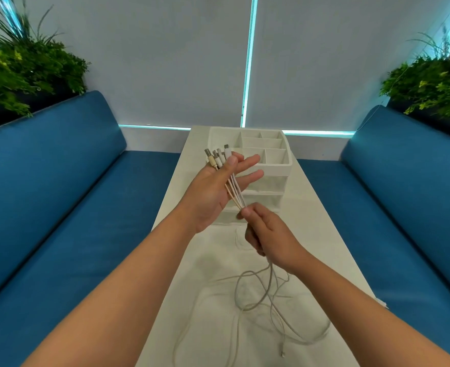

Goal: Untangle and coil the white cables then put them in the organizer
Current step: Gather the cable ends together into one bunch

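Note:
Several white cables (258, 295) run together through both hands above the white table (332, 234). My left hand (215, 189) is raised palm up, fingers mostly straight, and its thumb pins the cable ends against the fingers, so the plugs (218, 157) fan out above the fingertips. My right hand (268, 231) grips the bundle just below, pinching it between thumb and forefinger. Below that hand the cables hang down and lie in loose, crossing loops on the table, one plug end (282, 354) near the front. The white organizer (274, 165), with several open compartments, stands behind the hands.
Blue sofa seats (59, 207) flank the narrow table on both sides. Green plants (19, 67) stand behind the sofa backs at left and right. A window blind covers the wall beyond the table's far end.

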### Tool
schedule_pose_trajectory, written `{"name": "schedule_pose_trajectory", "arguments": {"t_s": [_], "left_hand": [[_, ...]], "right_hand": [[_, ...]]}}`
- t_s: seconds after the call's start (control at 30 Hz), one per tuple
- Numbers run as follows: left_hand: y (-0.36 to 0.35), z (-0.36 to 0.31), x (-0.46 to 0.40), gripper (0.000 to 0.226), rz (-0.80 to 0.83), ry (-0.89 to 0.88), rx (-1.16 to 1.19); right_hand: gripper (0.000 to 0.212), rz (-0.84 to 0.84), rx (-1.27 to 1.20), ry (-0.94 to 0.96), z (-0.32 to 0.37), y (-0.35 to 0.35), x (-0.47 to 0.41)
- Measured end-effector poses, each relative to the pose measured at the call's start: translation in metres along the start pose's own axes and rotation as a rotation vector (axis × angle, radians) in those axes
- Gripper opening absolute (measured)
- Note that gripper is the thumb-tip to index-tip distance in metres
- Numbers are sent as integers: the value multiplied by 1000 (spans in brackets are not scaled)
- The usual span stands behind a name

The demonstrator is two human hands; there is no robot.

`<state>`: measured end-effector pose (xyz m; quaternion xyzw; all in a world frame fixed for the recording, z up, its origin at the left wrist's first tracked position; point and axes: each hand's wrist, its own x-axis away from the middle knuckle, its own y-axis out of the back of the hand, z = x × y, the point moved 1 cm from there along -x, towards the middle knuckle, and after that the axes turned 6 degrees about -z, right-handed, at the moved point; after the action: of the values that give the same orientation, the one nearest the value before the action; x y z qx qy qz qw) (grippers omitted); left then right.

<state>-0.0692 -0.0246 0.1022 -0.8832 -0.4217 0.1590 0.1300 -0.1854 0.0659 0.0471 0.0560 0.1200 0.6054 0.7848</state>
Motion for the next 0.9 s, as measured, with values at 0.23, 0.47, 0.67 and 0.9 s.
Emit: {"name": "schedule_pose_trajectory", "arguments": {"t_s": [0.23,0.47,0.67,0.9], "left_hand": [[8,2,-6,21,-86,2,-95],[4,1,-1,20,-25,68,4],[-8,0,-3,18,33,101,57],[-1,5,-3,18,-86,64,125]], "right_hand": [[4,-26,-302,-66,-6,3,2],[16,-34,-355,-163,-11,16,-5],[17,144,-310,-241,-14,11,-1],[49,-7,-143,-78,-20,10,6]]}}
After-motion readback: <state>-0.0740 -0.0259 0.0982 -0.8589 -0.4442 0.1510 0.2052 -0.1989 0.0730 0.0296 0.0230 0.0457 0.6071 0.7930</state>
